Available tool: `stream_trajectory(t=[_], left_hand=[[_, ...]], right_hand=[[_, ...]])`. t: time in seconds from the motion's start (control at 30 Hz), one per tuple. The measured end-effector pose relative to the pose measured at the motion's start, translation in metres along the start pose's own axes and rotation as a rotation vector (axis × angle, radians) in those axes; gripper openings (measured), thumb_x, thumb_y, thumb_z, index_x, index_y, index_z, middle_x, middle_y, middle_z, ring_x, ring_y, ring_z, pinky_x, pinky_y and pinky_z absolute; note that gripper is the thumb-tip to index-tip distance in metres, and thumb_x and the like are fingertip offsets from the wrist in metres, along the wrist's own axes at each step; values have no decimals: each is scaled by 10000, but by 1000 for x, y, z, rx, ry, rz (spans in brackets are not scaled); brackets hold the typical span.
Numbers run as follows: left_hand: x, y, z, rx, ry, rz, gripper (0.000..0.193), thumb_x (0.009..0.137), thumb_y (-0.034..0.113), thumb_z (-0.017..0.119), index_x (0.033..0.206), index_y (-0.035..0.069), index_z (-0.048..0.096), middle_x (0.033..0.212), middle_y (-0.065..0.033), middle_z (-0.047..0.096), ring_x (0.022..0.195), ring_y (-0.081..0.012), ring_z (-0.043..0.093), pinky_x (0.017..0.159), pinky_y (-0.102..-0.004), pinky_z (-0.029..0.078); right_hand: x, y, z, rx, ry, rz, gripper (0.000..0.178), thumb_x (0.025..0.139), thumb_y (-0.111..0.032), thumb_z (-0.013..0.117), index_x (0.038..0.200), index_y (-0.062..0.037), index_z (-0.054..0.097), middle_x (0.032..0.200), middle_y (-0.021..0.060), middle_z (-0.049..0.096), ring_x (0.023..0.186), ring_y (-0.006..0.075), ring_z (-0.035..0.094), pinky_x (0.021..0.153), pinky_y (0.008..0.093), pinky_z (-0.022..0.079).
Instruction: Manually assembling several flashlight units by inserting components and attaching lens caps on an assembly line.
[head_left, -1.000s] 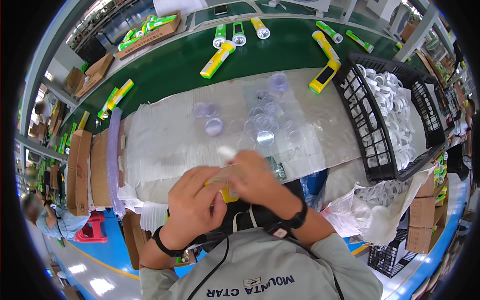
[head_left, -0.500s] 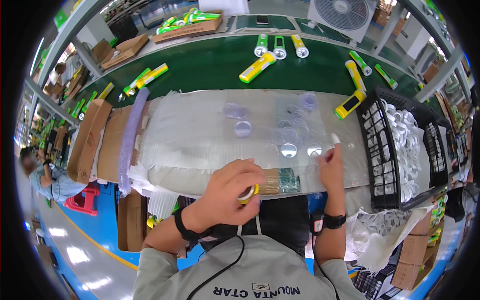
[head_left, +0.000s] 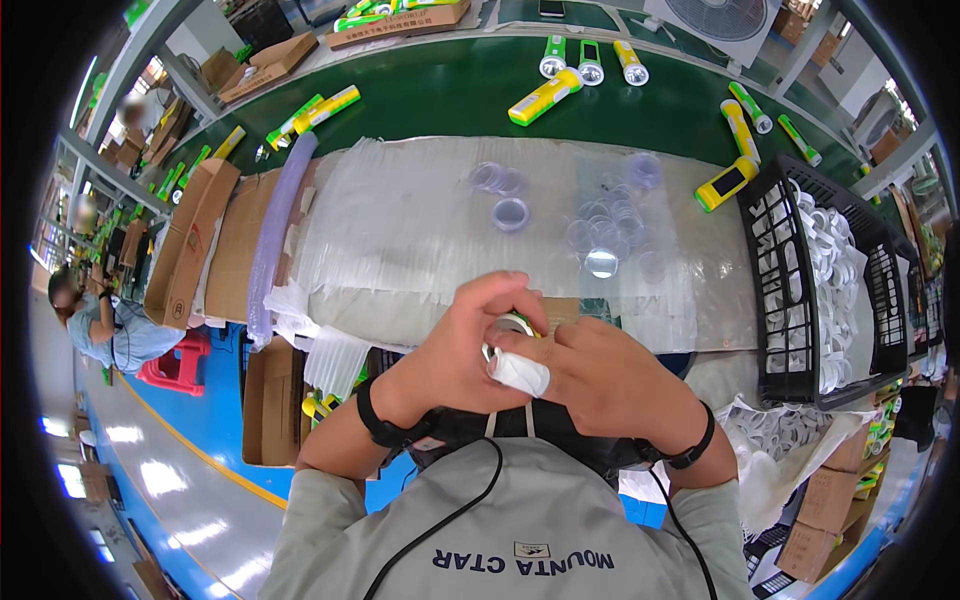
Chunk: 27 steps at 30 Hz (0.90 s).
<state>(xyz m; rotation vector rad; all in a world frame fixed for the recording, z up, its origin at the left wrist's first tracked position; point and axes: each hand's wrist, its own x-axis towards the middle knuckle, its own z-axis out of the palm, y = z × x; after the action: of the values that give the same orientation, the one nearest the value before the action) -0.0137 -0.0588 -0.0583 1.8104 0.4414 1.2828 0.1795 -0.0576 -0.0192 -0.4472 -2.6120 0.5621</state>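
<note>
My left hand [head_left: 445,355] is wrapped round a flashlight [head_left: 516,324] held upright in front of my body; only its round head with a pale rim and a bit of yellow-green shows. My right hand [head_left: 630,375] is closed up against that head, a white-wrapped fingertip [head_left: 522,373] lying by the rim. Whether a small part is pinched in the right fingers is hidden. Beyond my hands, thin clear round lenses [head_left: 605,228] lie in a loose cluster on the plastic-covered work surface [head_left: 400,220], with one lens [head_left: 510,214] apart to the left.
At right stands a black crate [head_left: 785,300] of white rings [head_left: 830,270]. Yellow and green flashlights [head_left: 545,97] lie along the green bench [head_left: 430,110]. A rolled purple sheet [head_left: 275,235] and a cardboard box [head_left: 190,240] border the left side; a person [head_left: 120,310] sits beyond.
My right hand has come back from beside the lenses to the flashlight head in my left hand. The whole view has shifted slightly.
</note>
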Motion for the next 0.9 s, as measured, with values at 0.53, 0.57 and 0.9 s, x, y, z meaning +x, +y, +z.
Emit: stream_trajectory(t=[0.53, 0.57, 0.9], left_hand=[[-13, -32, 10, -89, 7, -37, 642, 614, 87, 761, 1177, 103, 453, 1034, -102, 540, 923, -234, 547, 796, -337, 436], [-9, -30, 9, -61, -18, -35, 626, 622, 84, 746, 1172, 92, 448, 1038, -109, 531, 926, -233, 542, 804, -335, 432], [-2, -38, 14, -196, 13, -35, 610, 639, 52, 740, 1144, 73, 397, 1027, -119, 524, 931, -212, 534, 811, -330, 426]], right_hand=[[-14, -1, -4, 73, 101, 127, 353, 636, 2, 603, 983, -57, 629, 1100, 132, 588, 767, 269, 539, 651, 375, 434], [-12, -4, -8, 114, 94, 220, 330, 636, 0, 601, 959, -59, 637, 1142, 116, 578, 753, 261, 530, 643, 367, 434], [-1, 7, -10, -97, 48, 73, 341, 605, -2, 598, 935, -76, 642, 1278, 37, 517, 866, 242, 561, 650, 346, 428]])
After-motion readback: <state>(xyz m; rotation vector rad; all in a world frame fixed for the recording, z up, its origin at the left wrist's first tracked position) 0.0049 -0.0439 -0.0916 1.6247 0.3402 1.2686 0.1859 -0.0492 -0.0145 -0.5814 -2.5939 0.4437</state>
